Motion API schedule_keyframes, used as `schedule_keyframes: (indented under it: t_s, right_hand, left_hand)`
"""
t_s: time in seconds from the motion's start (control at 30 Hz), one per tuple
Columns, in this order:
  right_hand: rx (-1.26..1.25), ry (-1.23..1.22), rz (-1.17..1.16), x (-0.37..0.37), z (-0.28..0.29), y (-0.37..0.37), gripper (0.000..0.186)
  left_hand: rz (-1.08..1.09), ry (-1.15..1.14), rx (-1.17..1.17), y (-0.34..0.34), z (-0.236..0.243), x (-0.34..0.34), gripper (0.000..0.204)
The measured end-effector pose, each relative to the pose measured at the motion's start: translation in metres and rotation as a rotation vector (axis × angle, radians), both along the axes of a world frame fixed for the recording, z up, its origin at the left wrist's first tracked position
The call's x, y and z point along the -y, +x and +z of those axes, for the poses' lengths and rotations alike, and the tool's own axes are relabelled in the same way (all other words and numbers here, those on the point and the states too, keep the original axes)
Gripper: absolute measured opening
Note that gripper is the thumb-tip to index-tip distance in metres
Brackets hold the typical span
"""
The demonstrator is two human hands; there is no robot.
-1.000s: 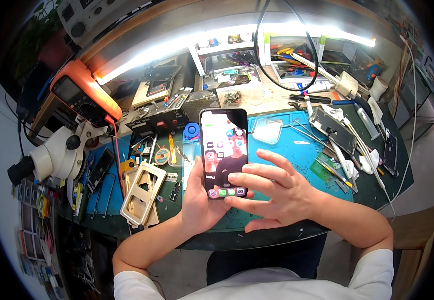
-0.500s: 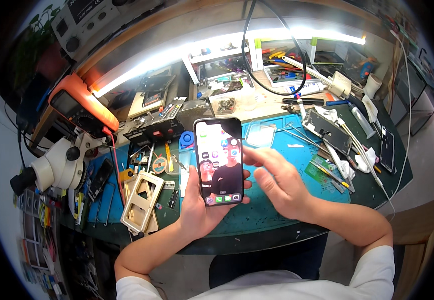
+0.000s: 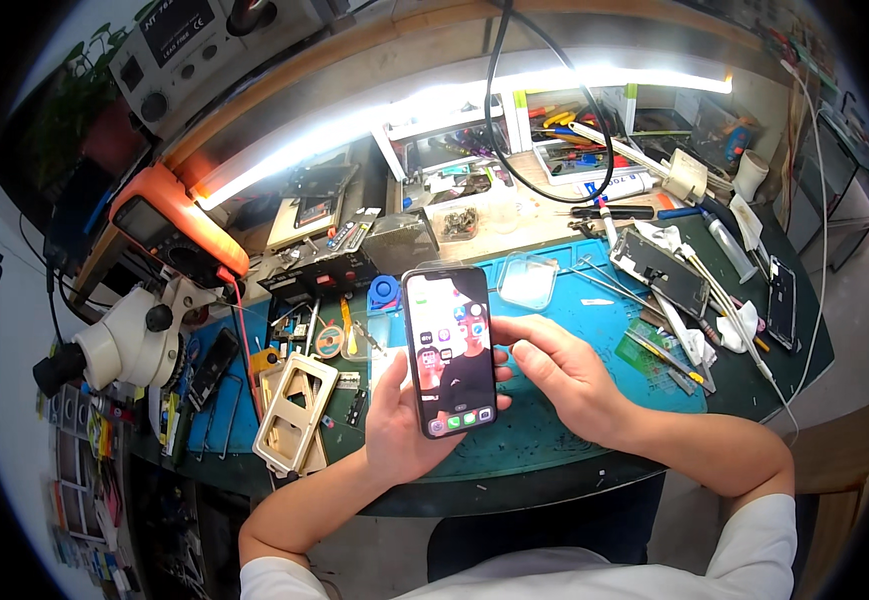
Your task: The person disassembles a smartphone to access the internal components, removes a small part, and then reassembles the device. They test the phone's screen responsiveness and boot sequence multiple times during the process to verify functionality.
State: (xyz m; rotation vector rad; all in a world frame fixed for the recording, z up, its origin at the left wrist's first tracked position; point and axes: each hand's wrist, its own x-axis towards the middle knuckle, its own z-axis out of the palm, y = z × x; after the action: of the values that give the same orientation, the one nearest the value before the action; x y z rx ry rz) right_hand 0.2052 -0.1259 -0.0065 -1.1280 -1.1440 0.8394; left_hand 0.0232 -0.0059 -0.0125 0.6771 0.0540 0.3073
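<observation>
A smartphone (image 3: 451, 352) with its screen lit stands tilted toward me above the blue mat. Its home screen shows app icons over a wallpaper photo. My left hand (image 3: 402, 432) is wrapped round the lower part of the phone, thumb along the left edge and fingertips showing past the right edge. Beside the phone's right side is my right hand (image 3: 569, 378), its fingers loosely bent and apart, holding nothing. The fingertips come close to the phone's edge; whether they touch it I cannot tell.
Beneath lies a blue work mat (image 3: 564, 420). At left are a beige frame-shaped holder (image 3: 296, 415), a white microscope (image 3: 119, 345) and an orange multimeter (image 3: 179, 225). To the right lie an opened phone housing (image 3: 659, 272), tweezers, tissues and a syringe (image 3: 732, 248). A black cable loop (image 3: 491, 100) hangs ahead.
The phone and my left hand sit slightly lower and further right in the view. My right hand's fingers have drawn down alongside the phone's edge. The whole view has shifted a little.
</observation>
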Motion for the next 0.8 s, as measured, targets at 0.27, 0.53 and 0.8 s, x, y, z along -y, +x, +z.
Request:
schedule_keyframes:
  t_s: [0.27,0.53,0.8]
  right_hand:
    - [-0.026,0.013,-0.128,-0.004,-0.004,0.013,0.041]
    - [-0.173,0.061,0.030,0.000,0.002,0.021,0.046]
    - [-0.106,0.101,0.079,0.004,0.000,0.024,0.044]
  left_hand:
    - [-0.036,-0.074,-0.049,0.003,0.005,0.000,0.075]
    - [-0.160,-0.297,-0.095,0.006,0.008,0.007,0.086]
    - [-0.197,-0.303,-0.064,0.002,0.004,0.006,0.099]
